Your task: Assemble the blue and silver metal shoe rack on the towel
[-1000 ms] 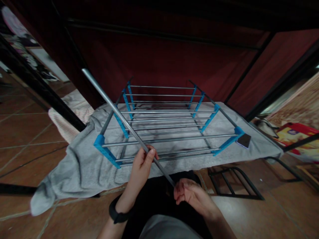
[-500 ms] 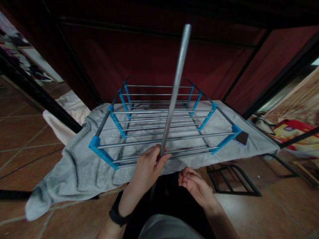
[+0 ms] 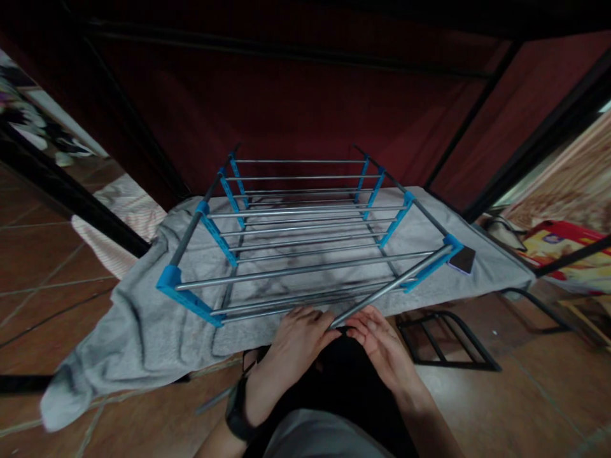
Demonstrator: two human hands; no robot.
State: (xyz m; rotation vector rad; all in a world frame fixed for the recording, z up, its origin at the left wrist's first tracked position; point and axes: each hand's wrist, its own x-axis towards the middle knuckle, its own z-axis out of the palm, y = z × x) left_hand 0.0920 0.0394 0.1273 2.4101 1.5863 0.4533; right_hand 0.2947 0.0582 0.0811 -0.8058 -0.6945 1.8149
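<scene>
A rack (image 3: pixel 310 273) of grey metal bars and blue plastic connectors (image 3: pixel 188 299) lies on a grey blanket in front of me. My left hand (image 3: pixel 298 337), with a dark band on its wrist, is closed around a loose metal rod (image 3: pixel 382 291). Slanting up to the right, the rod passes across the rack's near right corner, by a blue connector (image 3: pixel 451 245). Its lower end (image 3: pixel 212 402) shows past my left forearm. My right hand (image 3: pixel 379 343) is just below the rod, fingers loosely curled and apart, the fingertips close to it; whether they touch, I cannot tell.
The grey blanket (image 3: pixel 138 343) hangs over the near edge. A phone (image 3: pixel 462 260) lies on it at the rack's right. Dark frame bars (image 3: pixel 449 343) stand below right. A red and yellow package (image 3: pixel 563 254) is farther right. Behind the rack rises a dark red panel (image 3: pixel 296 108).
The metal rod has swung from nearly upright down to the right, over the rack's near right corner. My right hand has moved up slightly, close to the rod. My left hand keeps its hold.
</scene>
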